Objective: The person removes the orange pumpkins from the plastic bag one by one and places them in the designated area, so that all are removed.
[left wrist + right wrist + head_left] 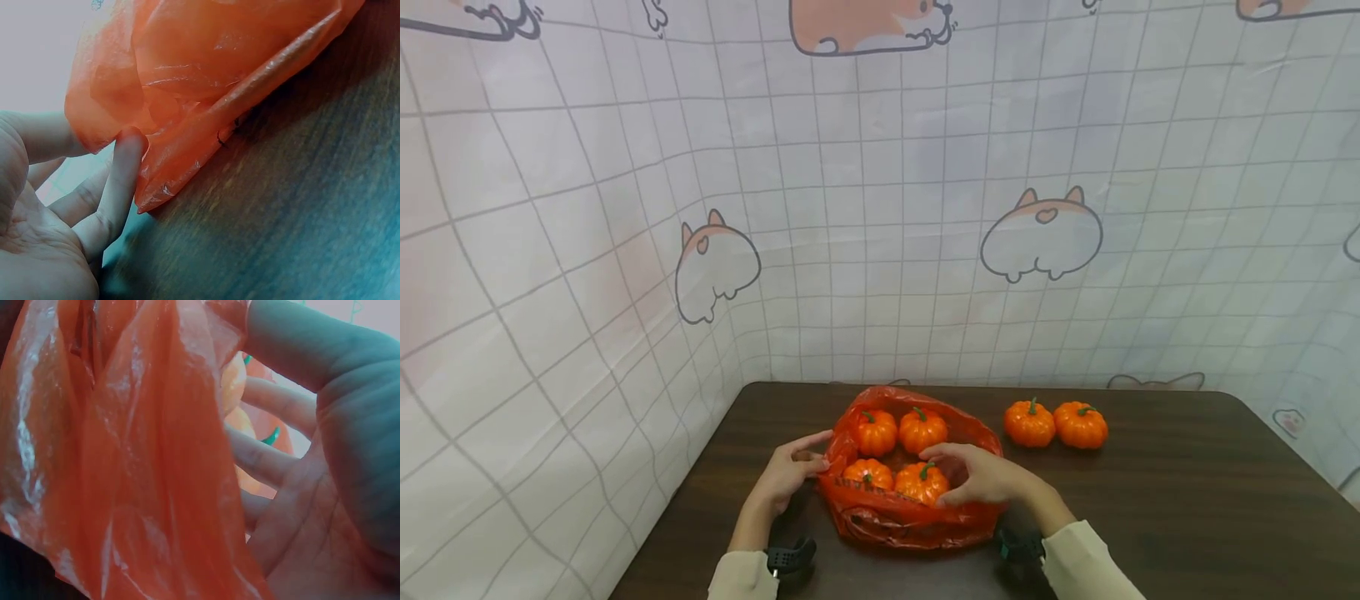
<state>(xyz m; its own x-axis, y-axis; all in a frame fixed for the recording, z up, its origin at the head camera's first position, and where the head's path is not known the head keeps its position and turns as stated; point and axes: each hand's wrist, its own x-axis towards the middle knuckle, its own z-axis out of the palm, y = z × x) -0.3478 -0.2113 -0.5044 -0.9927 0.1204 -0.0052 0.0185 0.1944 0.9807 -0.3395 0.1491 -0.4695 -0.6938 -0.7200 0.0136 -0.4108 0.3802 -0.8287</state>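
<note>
A red plastic bag [917, 529] sits wide-mouthed on the table with several small orange pumpkins inside. My left hand [788, 477] pinches the bag's left rim between thumb and fingers; the left wrist view shows the thin film [187, 56] there. Over the bag's right side, my right hand [981, 479] reaches in, thumb and fingers spread about the front right pumpkin [917, 481]. A gap shows between that pumpkin and the palm. In the right wrist view, the bag's wall [137, 456] hides much of the pumpkins, with a green stem [272, 436] showing past the fingers.
Two more orange pumpkins, one [1029, 423] beside the other [1081, 425], stand on the dark wooden table [1187, 500] right of the bag. A white grid-patterned cloth [887, 250] with dog drawings hangs behind and to the left.
</note>
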